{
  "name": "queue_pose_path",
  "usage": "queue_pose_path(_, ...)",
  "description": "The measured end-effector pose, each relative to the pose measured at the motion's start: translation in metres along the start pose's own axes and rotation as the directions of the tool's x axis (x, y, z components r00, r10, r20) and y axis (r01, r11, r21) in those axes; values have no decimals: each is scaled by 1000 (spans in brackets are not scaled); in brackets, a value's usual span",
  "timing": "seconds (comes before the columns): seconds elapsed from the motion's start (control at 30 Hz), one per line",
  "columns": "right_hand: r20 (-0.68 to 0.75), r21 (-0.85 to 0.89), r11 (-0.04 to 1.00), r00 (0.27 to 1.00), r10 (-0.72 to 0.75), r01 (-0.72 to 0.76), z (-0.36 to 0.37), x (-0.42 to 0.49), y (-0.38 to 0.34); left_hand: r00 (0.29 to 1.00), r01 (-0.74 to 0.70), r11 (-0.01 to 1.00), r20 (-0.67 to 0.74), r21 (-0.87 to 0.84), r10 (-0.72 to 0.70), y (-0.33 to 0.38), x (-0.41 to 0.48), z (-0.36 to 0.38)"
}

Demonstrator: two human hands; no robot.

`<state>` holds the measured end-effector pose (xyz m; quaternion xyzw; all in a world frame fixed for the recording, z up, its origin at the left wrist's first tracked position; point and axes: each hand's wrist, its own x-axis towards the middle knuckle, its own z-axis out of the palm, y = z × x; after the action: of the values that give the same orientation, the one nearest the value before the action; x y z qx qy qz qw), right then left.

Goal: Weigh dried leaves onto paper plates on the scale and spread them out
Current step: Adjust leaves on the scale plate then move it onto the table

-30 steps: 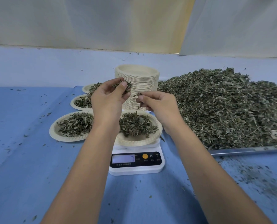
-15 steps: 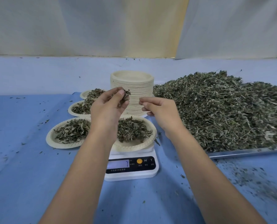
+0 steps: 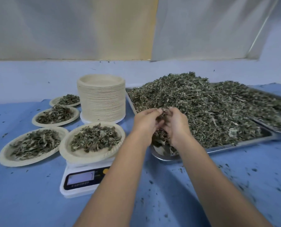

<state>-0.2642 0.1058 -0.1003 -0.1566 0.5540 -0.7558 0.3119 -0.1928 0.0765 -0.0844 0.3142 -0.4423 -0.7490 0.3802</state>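
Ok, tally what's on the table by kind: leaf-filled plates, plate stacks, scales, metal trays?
Paper plates with dried leaves: 4
Stack of empty paper plates: 1
Digital scale: 1
Metal trays: 2
Total: 8

Open cloth (image 3: 30, 202) before the scale (image 3: 80, 179) — plate stack (image 3: 102, 99) and heaped tray (image 3: 234, 145) block behind.

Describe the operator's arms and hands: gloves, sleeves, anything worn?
Nothing worn shows. Both forearms are bare as far as the bottom edge of the head view, with no sleeves in sight. The left hand and right hand have no gloves, and no watch, bracelet or ring is visible.
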Motion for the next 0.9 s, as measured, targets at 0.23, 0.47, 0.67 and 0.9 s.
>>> queue_pose_path(0.23,35,-303,924,971,-235,234,-11,8,7,996,87,931,-10,354,-90,-7,3,-2)
queue_pose_path(0.47,114,-390,859,944,-311,330,-4,7,10,997,-56,863,68,501,25,-1,-9,-9)
queue_pose_path(0.67,148,-330,868,928,-341,371,18,1,16,979,-195,758,77,623,188,6,-17,-23)
queue_pose_path(0.9,195,-325,851,910,-367,413,55,-10,26,942,-264,799,-34,541,335,30,-25,-70)
